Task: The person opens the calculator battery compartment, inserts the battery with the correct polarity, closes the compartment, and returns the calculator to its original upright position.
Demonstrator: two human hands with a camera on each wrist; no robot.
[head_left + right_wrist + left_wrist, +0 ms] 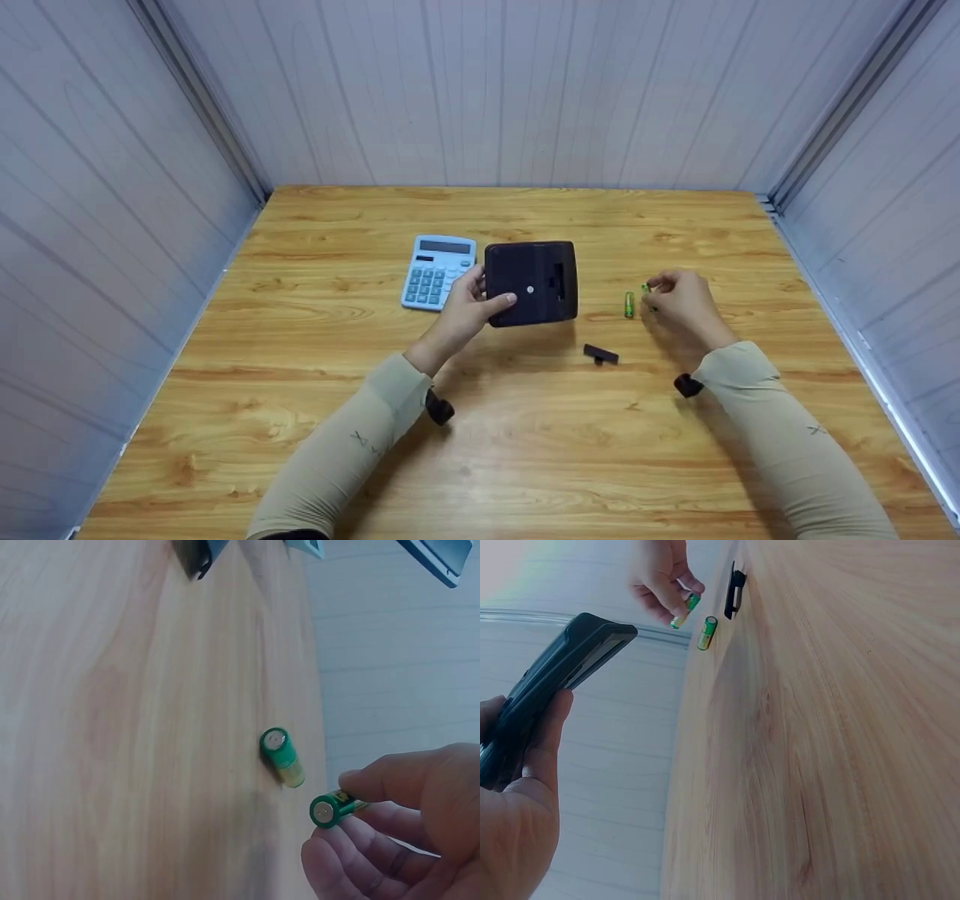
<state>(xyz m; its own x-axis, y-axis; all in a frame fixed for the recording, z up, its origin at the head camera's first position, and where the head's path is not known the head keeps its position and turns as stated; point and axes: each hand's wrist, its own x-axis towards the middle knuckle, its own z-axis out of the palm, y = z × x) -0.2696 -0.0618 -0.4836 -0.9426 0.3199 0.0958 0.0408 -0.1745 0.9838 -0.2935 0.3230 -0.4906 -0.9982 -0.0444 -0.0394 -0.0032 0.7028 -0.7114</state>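
A dark, flat device (525, 281) is gripped by my left hand (461, 315), thumb across its face; a narrow slot shows near its right end. My right hand (686, 304) pinches a green battery (327, 810) between thumb and fingers. Beside it, a second green battery (629, 304) lies on the wooden table, also visible in the left wrist view as the lower battery (707, 634). A small black cover (601, 354) with a tab rests on the table between the two hands, nearer the front edge.
Left of the dark device a light blue calculator (439, 272) lies face up on the table (525, 450), partly behind my left fingers. Pale panel walls (465, 90) stand at the back and on both sides.
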